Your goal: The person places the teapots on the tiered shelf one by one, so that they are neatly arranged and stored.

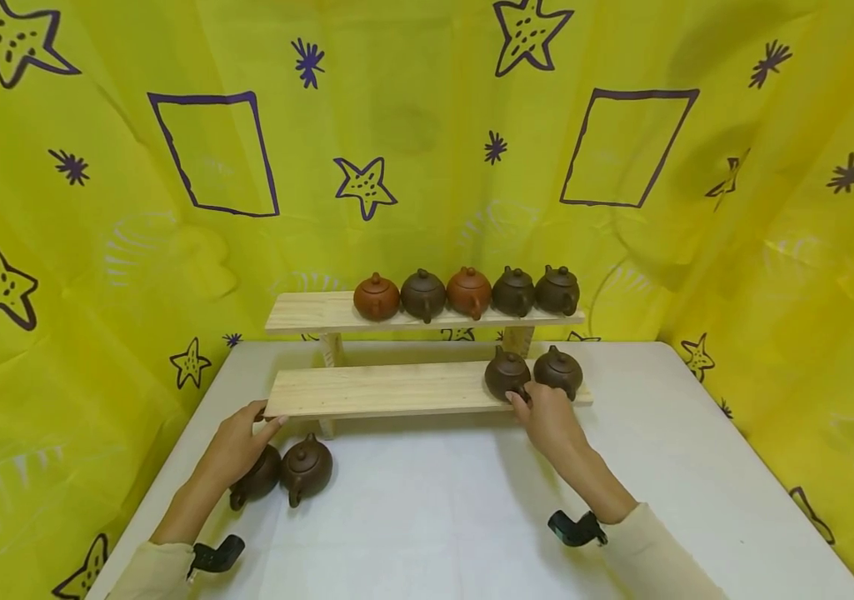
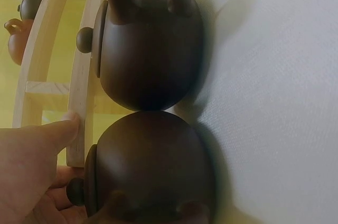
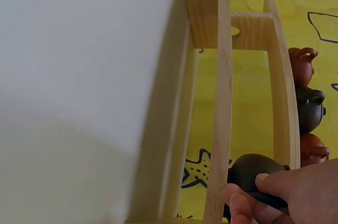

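Note:
My right hand [image 1: 550, 417] pinches the handle of a dark brown teapot [image 1: 506, 373], which sits on the lower board of a two-tier wooden shelf [image 1: 382, 390]. Close beside it on the right stands another dark teapot [image 1: 558, 372]. In the right wrist view, thumb and fingers meet at the dark teapot [image 3: 253, 174] by the board's edge. My left hand [image 1: 235, 443] grips the left end of the lower board, its thumb against the front edge [image 2: 77, 134]. Below that hand, two dark teapots [image 1: 307, 468] stand on the table, one partly hidden by the hand.
On the upper board [image 1: 310, 310] several teapots stand in a row, orange-brown ones [image 1: 377, 297] and dark ones [image 1: 423, 294]. The white table [image 1: 427, 517] reaches a yellow patterned curtain [image 1: 412, 108] at the back and sides.

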The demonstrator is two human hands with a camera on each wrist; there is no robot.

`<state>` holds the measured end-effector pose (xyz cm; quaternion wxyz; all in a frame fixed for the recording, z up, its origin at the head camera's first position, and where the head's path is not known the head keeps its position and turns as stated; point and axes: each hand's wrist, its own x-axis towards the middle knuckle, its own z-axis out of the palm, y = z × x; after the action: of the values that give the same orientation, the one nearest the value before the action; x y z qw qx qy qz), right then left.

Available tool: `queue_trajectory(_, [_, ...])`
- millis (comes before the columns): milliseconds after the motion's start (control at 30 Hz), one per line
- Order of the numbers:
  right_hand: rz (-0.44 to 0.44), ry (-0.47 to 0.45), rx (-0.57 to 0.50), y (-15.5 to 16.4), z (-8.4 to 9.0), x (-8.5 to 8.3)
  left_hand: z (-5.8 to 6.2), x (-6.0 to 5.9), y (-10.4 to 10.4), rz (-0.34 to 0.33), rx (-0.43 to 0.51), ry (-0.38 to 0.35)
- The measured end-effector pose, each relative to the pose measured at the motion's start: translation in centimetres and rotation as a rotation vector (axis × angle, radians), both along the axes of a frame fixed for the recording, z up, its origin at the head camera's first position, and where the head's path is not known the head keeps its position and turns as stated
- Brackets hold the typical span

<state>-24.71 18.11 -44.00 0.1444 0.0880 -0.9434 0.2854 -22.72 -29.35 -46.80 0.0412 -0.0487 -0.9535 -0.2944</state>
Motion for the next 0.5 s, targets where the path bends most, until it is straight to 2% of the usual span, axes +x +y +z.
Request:
queue_trajectory(233, [-0.022,-0.054,-0.016,0.38,0.29,-0.36,0.14,0.02,0.04,-0.001,0.002,-0.001])
queue_trajectory(500, [-0.022,-0.037,0.012,0.37,0.5,-0.52,0.23,0.09,0.09,0.001,0.002,-0.005])
